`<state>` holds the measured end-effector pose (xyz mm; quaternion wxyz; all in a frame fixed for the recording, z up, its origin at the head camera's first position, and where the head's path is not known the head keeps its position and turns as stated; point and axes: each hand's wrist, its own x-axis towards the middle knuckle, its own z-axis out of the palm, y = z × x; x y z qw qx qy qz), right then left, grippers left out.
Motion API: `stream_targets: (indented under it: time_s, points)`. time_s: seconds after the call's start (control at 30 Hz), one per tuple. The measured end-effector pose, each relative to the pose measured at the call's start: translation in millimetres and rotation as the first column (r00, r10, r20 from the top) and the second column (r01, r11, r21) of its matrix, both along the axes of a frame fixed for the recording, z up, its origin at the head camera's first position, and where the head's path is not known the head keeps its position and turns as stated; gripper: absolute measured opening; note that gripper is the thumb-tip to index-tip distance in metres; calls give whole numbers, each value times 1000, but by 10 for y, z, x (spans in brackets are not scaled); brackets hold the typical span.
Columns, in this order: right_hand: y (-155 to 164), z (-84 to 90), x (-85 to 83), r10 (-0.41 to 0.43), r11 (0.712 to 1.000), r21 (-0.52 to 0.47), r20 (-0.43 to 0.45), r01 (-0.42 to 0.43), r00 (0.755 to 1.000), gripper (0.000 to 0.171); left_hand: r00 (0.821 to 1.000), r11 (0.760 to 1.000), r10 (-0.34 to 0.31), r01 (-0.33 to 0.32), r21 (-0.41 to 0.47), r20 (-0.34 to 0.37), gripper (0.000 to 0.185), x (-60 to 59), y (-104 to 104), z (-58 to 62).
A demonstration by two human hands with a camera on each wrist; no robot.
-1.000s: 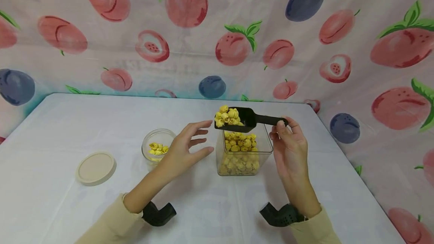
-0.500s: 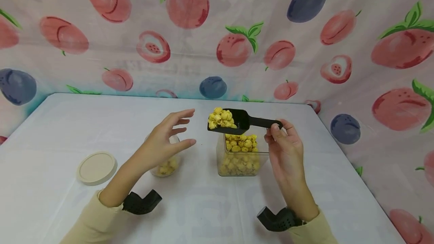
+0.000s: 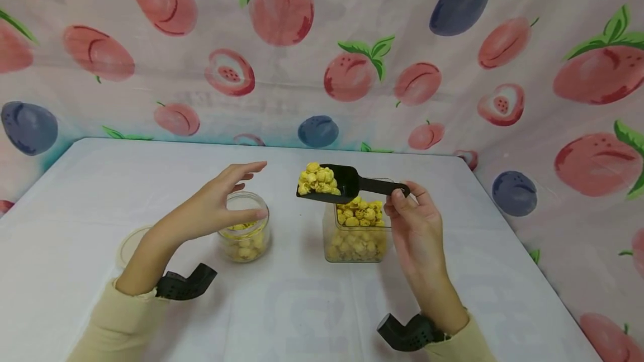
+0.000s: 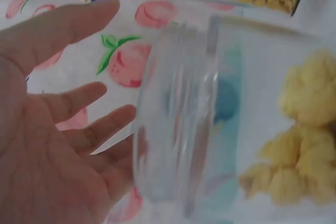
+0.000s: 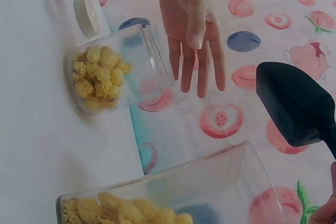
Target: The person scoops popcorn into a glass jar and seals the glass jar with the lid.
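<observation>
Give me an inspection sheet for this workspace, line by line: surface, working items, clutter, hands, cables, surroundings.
Surface: white table, covered with a cloth.
Working items: black scoop heaped with yellow popcorn, above the square container; round glass jar partly filled.
Clutter: beige lid, partly hidden behind the left forearm.
Hands: left hand open beside the jar's rim; right hand pinches the scoop's handle.
Cables: nothing seen.
Surroundings: fruit-print curtain behind and at right.

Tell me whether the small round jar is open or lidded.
Open. The round jar shows a bare rim with popcorn inside, and its beige lid lies apart on the table, partly hidden behind the left forearm.
</observation>
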<state>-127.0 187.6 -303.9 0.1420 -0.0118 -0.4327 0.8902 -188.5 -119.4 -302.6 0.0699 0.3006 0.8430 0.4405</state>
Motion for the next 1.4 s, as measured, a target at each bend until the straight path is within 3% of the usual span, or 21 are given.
stream_targets:
  time_s: [0.17,0.3,0.67,0.87,1.1,1.4]
  points:
    - [-37,-12,18,36,999,-10,-46,-36,998,15,998,997,-27,31,-70,50,83,-20,-162,15]
    - [-63,-26,38,71,997,-8,-77,-72,994,16,989,995,-69,78,-59,130,84,-70,-272,-23]
    - [-150,-44,103,109,992,70,-47,-106,993,19,927,977,-214,202,72,307,77,-208,-549,-223]
    - [-184,-71,130,125,988,92,-41,-120,991,19,902,965,-256,219,144,347,73,-235,-610,-303]
    - [-217,-93,162,145,983,115,-27,-141,989,20,881,963,-266,222,154,391,70,-264,-612,-385]
    - [-282,-125,229,150,961,225,54,-158,987,21,881,966,-254,215,141,399,67,-244,-602,-412]
